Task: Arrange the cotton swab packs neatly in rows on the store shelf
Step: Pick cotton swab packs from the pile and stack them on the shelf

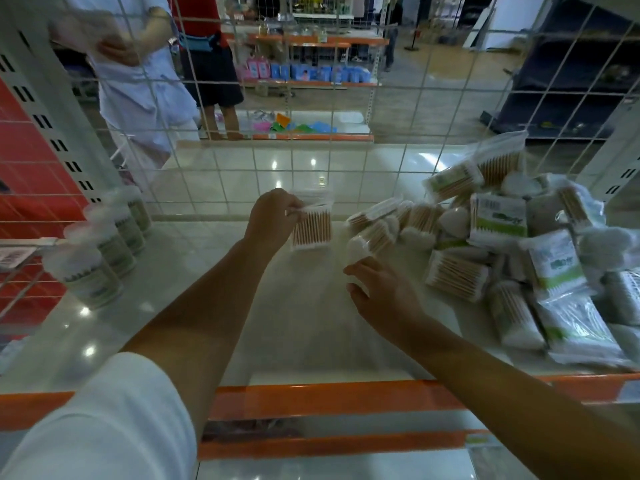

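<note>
Shelf (242, 306) edging ran orange nearest the camera. Above the shelf's middle, the right hand (384, 292) curled round the white end of one pack (370, 239). Farther in, the left hand (270, 220) pinched a second pack (311, 225) by its top, lifted clear. Loose packs (512, 244) lay heaped at the shelf's right, tubs (104, 251) lined its left, and wire mesh (291, 109) backed it.

From my end the shelf (242, 341) looks glossy, smooth white; the swab packs (498, 216) are clear crinkly plastic over wooden sticks; back grid (332, 109) is painted metal wire.
</note>
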Demonstrator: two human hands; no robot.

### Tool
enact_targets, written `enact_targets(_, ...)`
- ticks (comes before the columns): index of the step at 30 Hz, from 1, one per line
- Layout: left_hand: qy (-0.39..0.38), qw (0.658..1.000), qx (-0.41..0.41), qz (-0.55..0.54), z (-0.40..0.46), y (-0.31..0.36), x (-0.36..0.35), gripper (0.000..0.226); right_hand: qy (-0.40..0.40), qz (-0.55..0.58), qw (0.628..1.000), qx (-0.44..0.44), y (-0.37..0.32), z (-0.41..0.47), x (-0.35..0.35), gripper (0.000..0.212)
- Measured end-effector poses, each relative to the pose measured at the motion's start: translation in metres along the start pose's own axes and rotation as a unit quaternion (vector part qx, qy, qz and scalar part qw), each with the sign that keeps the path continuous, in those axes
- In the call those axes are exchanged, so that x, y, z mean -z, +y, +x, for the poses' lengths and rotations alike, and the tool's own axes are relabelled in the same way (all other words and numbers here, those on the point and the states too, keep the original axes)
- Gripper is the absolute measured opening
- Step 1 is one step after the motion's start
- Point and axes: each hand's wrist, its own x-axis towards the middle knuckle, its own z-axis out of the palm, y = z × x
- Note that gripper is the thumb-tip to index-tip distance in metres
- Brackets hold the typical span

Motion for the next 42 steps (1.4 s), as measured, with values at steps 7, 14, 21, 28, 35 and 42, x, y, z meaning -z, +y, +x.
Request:
enact_targets(7,-0.002,0.996,-0.054,0.075,0.004,-0.001,-0.002,0.024,0.006,0.018,1.0,-0.008,0.006,-0.001,-0.005,0.025)
enact_targets(14,-0.022,0.996,-0.057,0.071,0.009,-0.001,0.003,0.022,0.007,0.016,1.0,-0.015,0.007,-0.001,-0.009,0.026)
enact_targets(21,-0.011,0.994,-0.056,0.091,0.005,0.003,0.0,0.029,0.018,0.022,1.0,-0.006,0.009,-0.004,-0.013,0.024)
enact_targets(28,-0.02,0.992,-0.092,0.088,0.006,0.023,0.006,0.046,0.06,0.045,0.997,-0.024,0.017,0.025,0.001,0.023)
enact_targets(35,-0.049,0.989,-0.133,0.034,0.016,0.058,-0.008,0.043,0.069,0.009,0.995,-0.075,0.031,0.064,0.037,0.027)
enact_targets(42,-0.119,0.984,-0.127,0.046,0.022,0.079,-0.048,0.047,0.04,-0.054,0.993,-0.1,0.045,0.087,0.044,0.033)
